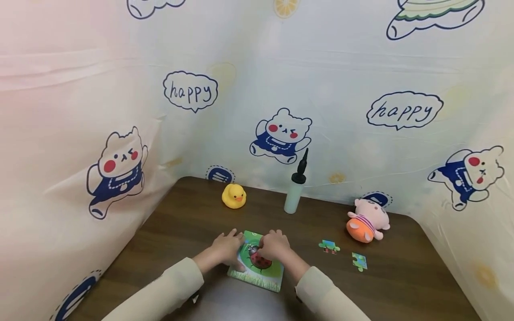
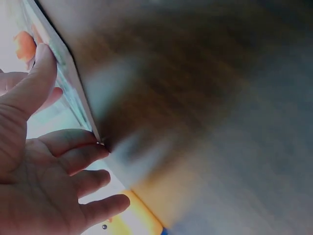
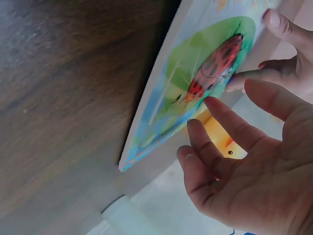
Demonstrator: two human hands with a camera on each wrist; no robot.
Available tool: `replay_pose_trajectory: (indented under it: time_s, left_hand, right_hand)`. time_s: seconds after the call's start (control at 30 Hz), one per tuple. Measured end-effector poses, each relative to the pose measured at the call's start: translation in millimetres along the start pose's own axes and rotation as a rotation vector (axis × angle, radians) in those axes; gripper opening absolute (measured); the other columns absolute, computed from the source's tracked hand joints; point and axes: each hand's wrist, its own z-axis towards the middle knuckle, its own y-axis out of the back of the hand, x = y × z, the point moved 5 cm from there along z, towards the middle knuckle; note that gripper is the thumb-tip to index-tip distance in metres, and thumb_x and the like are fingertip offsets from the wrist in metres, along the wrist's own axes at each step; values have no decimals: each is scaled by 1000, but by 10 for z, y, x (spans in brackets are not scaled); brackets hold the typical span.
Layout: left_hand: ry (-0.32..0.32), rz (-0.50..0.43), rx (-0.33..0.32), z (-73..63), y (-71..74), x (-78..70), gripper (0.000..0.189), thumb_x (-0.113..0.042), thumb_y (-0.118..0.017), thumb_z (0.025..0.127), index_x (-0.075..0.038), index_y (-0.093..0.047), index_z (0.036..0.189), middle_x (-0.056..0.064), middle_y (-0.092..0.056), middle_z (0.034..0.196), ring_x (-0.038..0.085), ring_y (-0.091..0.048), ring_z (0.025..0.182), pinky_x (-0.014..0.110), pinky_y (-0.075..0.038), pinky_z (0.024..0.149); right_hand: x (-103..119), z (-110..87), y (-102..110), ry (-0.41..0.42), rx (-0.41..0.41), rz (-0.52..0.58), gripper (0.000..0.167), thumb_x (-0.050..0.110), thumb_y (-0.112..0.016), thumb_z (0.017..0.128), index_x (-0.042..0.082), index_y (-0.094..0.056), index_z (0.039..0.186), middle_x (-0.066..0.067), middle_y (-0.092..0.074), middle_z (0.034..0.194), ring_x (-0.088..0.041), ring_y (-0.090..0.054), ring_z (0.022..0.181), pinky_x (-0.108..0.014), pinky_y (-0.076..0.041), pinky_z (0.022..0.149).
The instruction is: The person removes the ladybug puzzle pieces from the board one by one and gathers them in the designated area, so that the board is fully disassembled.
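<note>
A flat picture board (image 1: pixel 260 281) with a red ladybug on green lies on the table in front of me. My left hand (image 1: pixel 228 248) is at its left side; in the left wrist view the thumb (image 2: pixel 43 68) and index fingertip touch along the board's edge (image 2: pixel 78 93), the other fingers spread loosely. Over the upper right part of the board is my right hand (image 1: pixel 276 245). Its fingers bend loosely near the ladybug (image 3: pixel 215 66) in the right wrist view, with nothing seen between them.
Two jigsaw pieces (image 1: pixel 329 246) (image 1: pixel 359 261) lie to the right on the dark wooden table (image 1: pixel 160 249). Farther back stand a yellow rubber duck (image 1: pixel 234 196), a pale green hand pump (image 1: pixel 294 196) with a black nozzle, and a pink plush toy (image 1: pixel 367 220). A printed curtain (image 1: pixel 341 67) hangs around the table.
</note>
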Motion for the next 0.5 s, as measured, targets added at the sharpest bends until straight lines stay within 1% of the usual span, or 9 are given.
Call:
replay_pose_trajectory:
  time_s: [0.07, 0.13, 0.3, 0.4, 0.5]
  left_hand:
    - [-8, 1, -7, 19, -29, 2, 94, -55, -80, 63, -10, -48, 139, 9, -39, 148, 31, -23, 141, 55, -25, 108]
    - [-17, 3, -16, 34, -44, 10, 95, -56, -80, 63, -10, -47, 139, 9, -39, 148, 31, -23, 141, 55, -24, 108]
    - [-36, 13, -20, 50, -50, 11, 95, -57, -79, 63, -10, -47, 139, 8, -39, 148, 31, -23, 141, 55, -23, 108]
    - [-31, 24, -17, 57, -61, 24, 95, -58, -78, 63, -10, -47, 139, 8, -38, 148, 31, -23, 141, 55, -23, 108]
    - [-23, 41, -17, 59, -76, 43, 96, -59, -78, 63, -11, -47, 140, 7, -38, 148, 31, -22, 141, 56, -22, 109]
  right_hand:
    - [-11, -6, -21, 6, -1, -29, 13, 32, -68, 81, 20, -72, 81, 0, -56, 86, -26, -45, 90, -43, -40, 77]
    - [-19, -3, -29, 0, -14, -49, 14, 33, -67, 81, 19, -70, 79, 0, -55, 84, -25, -44, 88, -42, -40, 74]
    - [-14, 1, -15, -22, -68, -102, 14, 32, -69, 81, 18, -71, 78, -2, -57, 85, -24, -45, 86, -40, -39, 75]
    - [4, 7, -11, -7, -94, -125, 12, 30, -70, 79, 20, -71, 73, 1, -59, 82, -23, -45, 84, -40, -38, 76]
    - [18, 23, -17, 4, -109, -128, 10, 29, -71, 77, 20, -71, 72, 2, -60, 80, -22, -45, 82, -40, -38, 77]
